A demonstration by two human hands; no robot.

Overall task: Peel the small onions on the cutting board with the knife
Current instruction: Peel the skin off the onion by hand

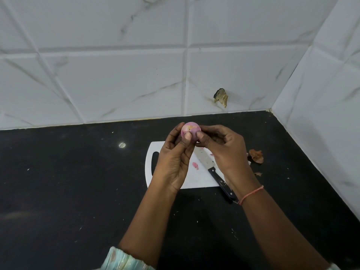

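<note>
A small pink onion (190,129) is held up above the white cutting board (196,178). My left hand (175,158) grips it from the left, thumb on its front. My right hand (220,147) pinches it from the right with thumb and fingertips. The knife (213,173) lies loose on the board, blade towards the far side, black handle sticking over the board's near edge under my right wrist. A small pink scrap of onion (195,165) lies on the board.
The board sits on a black counter (78,182) against a white tiled wall. Dry brown onion skins (256,156) lie on the counter right of the board. The side wall (321,123) closes in on the right.
</note>
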